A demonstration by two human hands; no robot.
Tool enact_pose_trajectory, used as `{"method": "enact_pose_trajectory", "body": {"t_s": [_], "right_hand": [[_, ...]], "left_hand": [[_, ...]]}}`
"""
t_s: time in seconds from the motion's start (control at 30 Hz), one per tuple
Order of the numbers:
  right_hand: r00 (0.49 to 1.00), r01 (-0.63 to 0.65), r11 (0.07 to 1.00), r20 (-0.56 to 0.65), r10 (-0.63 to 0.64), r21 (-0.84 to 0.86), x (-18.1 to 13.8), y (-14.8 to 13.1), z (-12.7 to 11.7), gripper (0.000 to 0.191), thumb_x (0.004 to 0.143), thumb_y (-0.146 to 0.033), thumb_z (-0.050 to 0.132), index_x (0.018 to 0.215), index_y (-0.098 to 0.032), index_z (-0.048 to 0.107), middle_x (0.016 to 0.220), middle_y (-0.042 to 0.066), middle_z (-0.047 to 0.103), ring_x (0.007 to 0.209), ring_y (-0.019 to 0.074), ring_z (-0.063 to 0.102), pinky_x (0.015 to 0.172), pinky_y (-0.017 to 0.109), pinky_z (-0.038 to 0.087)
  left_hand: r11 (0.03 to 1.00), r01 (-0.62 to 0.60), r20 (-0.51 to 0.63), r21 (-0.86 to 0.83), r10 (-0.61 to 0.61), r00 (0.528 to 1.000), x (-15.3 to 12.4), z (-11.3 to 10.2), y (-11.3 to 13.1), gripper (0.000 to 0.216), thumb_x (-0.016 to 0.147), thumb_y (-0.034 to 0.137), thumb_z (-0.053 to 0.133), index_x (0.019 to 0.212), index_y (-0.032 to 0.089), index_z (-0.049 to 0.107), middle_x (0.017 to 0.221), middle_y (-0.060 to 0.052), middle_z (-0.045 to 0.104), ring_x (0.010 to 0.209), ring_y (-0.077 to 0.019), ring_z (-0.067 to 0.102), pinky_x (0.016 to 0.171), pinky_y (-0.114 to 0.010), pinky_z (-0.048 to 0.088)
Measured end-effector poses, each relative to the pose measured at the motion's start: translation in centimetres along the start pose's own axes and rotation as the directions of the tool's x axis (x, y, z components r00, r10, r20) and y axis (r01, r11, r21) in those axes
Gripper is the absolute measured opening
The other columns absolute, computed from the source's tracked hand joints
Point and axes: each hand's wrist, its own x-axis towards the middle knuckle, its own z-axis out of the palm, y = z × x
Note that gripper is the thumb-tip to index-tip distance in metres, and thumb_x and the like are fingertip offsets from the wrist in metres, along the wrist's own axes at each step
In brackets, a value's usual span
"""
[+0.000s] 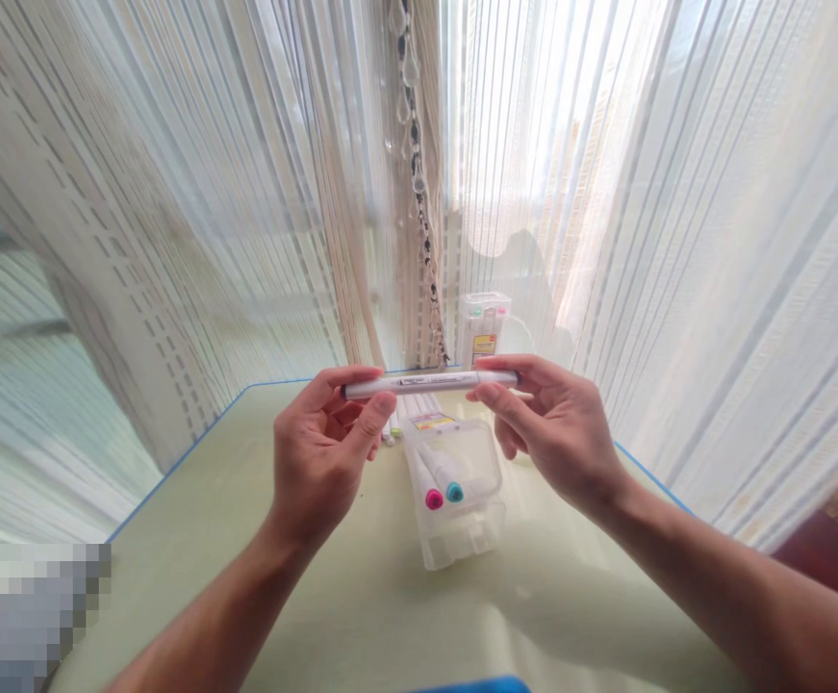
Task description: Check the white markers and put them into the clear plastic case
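A white marker (429, 383) with dark ends and black print is held level above the table, one end in each hand. My left hand (324, 438) pinches its left end between thumb and fingers. At the other end, my right hand (552, 419) grips the marker the same way. Below and between the hands lies an open clear plastic case (425, 549). In its lid part rest two white markers, one with a pink cap (434, 500) and one with a teal cap (454, 492). Several more white markers lie behind the case, partly hidden by the held marker and my left hand.
A second clear case (487, 322) with markers stands upright at the table's far edge. The pale green table (194, 539) has a blue rim. String curtains (245, 192) and a hanging bead strand (419, 173) surround the far side. A blue object (476, 685) shows at the near edge.
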Motion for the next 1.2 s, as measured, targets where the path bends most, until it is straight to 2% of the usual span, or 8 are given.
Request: {"method": "enact_pose_trajectory", "body": {"t_s": [0.27, 0.37, 0.53, 0.73, 0.87, 1.0, 1.1, 1.2], "right_hand": [[1.000, -0.002, 1.000, 0.021, 0.001, 0.027, 0.00, 0.03, -0.23, 0.024, 0.094, -0.032, 0.066, 0.111, -0.016, 0.070, 0.080, 0.005, 0.075, 0.037, 0.0054, 0.052, 0.033, 0.020, 0.033], [0.999, -0.024, 0.998, 0.024, 0.023, 0.058, -0.07, -0.05, -0.26, 0.023, 0.095, -0.032, 0.063, 0.111, -0.016, 0.070, 0.081, 0.005, 0.076, 0.037, 0.0057, 0.052, 0.032, 0.020, 0.028], [0.997, -0.077, 0.991, 0.018, 0.076, 0.108, -0.16, -0.17, -0.19, 0.025, 0.097, -0.034, 0.060, 0.112, -0.017, 0.070, 0.082, 0.006, 0.076, 0.037, 0.0069, 0.052, 0.034, 0.022, 0.027], [0.997, -0.083, 0.990, 0.009, 0.083, 0.110, -0.03, -0.20, -0.18, 0.028, 0.096, -0.040, 0.060, 0.104, -0.015, 0.071, 0.080, 0.007, 0.077, 0.035, 0.0076, 0.052, 0.033, 0.022, 0.025], [0.999, -0.047, 0.995, -0.020, 0.048, 0.087, 0.09, -0.15, -0.15, 0.027, 0.092, -0.041, 0.068, 0.097, -0.015, 0.072, 0.076, 0.007, 0.076, 0.039, 0.0073, 0.053, 0.034, 0.021, 0.030], [1.000, -0.003, 0.998, -0.026, 0.004, 0.062, 0.11, -0.02, -0.14, 0.024, 0.081, -0.033, 0.082, 0.091, -0.014, 0.073, 0.069, 0.005, 0.075, 0.041, 0.0068, 0.053, 0.036, 0.019, 0.036], [1.000, -0.006, 0.998, -0.022, 0.008, 0.070, 0.07, 0.01, -0.19, 0.026, 0.073, -0.031, 0.088, 0.088, -0.015, 0.073, 0.068, 0.004, 0.075, 0.041, 0.0074, 0.053, 0.036, 0.019, 0.038], [1.000, -0.019, 0.997, -0.020, 0.020, 0.072, 0.09, -0.02, -0.26, 0.026, 0.072, -0.032, 0.089, 0.085, -0.016, 0.073, 0.067, 0.003, 0.073, 0.042, 0.0077, 0.053, 0.036, 0.020, 0.038]], "left_hand": [[0.993, 0.069, 0.011, -0.097, -0.068, 0.998, -0.07, -0.13, -0.21, 0.021, 0.093, 0.031, 0.066, 0.108, 0.016, 0.069, 0.076, -0.001, 0.068, 0.051, -0.0091, 0.054, 0.044, -0.023, 0.043], [0.987, 0.093, 0.010, -0.133, -0.092, 0.996, -0.01, -0.12, -0.22, 0.023, 0.094, 0.032, 0.063, 0.110, 0.016, 0.070, 0.075, -0.003, 0.068, 0.052, -0.0098, 0.055, 0.045, -0.023, 0.043], [0.973, 0.119, 0.016, -0.199, -0.118, 0.993, 0.08, -0.23, -0.23, 0.027, 0.097, 0.033, 0.058, 0.111, 0.015, 0.072, 0.075, -0.004, 0.070, 0.052, -0.0108, 0.056, 0.046, -0.024, 0.043], [0.975, 0.118, 0.012, -0.186, -0.118, 0.993, 0.17, -0.18, -0.23, 0.025, 0.097, 0.033, 0.057, 0.107, 0.015, 0.072, 0.072, -0.004, 0.071, 0.051, -0.0110, 0.056, 0.046, -0.024, 0.043], [0.986, 0.122, 0.013, -0.117, -0.121, 0.993, 0.08, -0.10, -0.05, 0.020, 0.092, 0.031, 0.065, 0.101, 0.014, 0.072, 0.071, -0.002, 0.069, 0.049, -0.0093, 0.055, 0.046, -0.023, 0.043], [0.992, 0.117, 0.016, -0.052, -0.116, 0.993, -0.14, 0.02, 0.19, 0.020, 0.085, 0.029, 0.075, 0.098, 0.014, 0.072, 0.067, 0.000, 0.069, 0.047, -0.0080, 0.054, 0.045, -0.021, 0.044], [0.993, 0.115, 0.022, -0.017, -0.115, 0.993, -0.25, 0.02, 0.30, 0.022, 0.081, 0.029, 0.079, 0.095, 0.014, 0.072, 0.063, 0.001, 0.068, 0.045, -0.0074, 0.053, 0.043, -0.020, 0.042], [0.993, 0.121, 0.032, 0.000, -0.121, 0.992, -0.22, -0.07, 0.28, 0.020, 0.079, 0.029, 0.081, 0.090, 0.014, 0.073, 0.057, 0.003, 0.063, 0.043, -0.0071, 0.051, 0.042, -0.019, 0.040]]}}
